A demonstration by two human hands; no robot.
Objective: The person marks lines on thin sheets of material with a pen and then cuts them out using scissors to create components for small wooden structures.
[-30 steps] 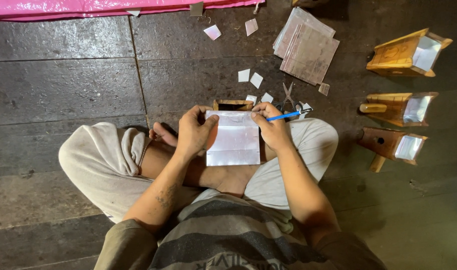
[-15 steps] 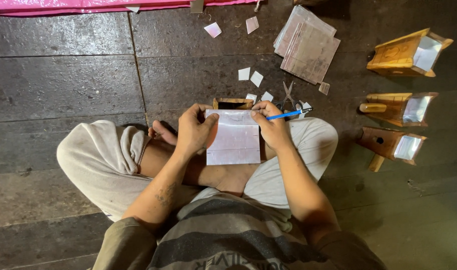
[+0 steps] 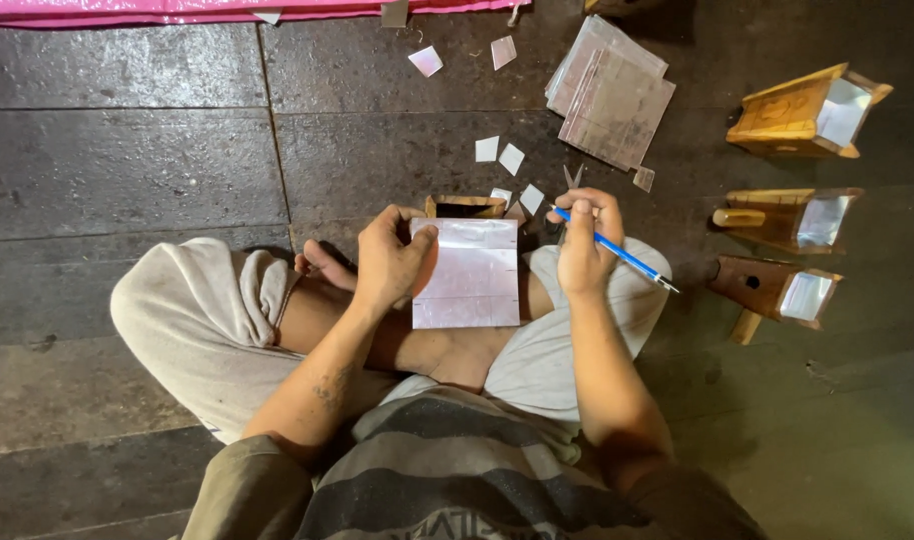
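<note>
The clear plastic sheet (image 3: pixel 466 273) lies across the person's folded legs, over a small wooden box (image 3: pixel 465 206) whose top edge shows just beyond the sheet's far edge. The left hand (image 3: pixel 390 262) grips the sheet's left edge, thumb on top and fingers curled beneath, while the right hand (image 3: pixel 584 250) sits just right of the sheet, closed around a blue pen (image 3: pixel 617 253) whose tip points away from the sheet, toward the three wooden birdhouse-like pieces (image 3: pixel 792 218) farther right of it. The likeliest trouble, as I judge it, is slip: the sheet looks glossy and is held on one side only, so any pressure from the pen could skate it sideways or let its free right edge lift, throwing a line off the faint creases already on it. The lap is also a soft, uneven support, so the sheet may bow and a mark may wander. Small cut squares (image 3: pixel 499 153) lie on the dark floor (image 3: pixel 127 150) just beyond the sheet, with a stack of larger sheets (image 3: pixel 612 92) past them; a shifted knee could scatter the squares or nudge the box out from under the sheet.
</note>
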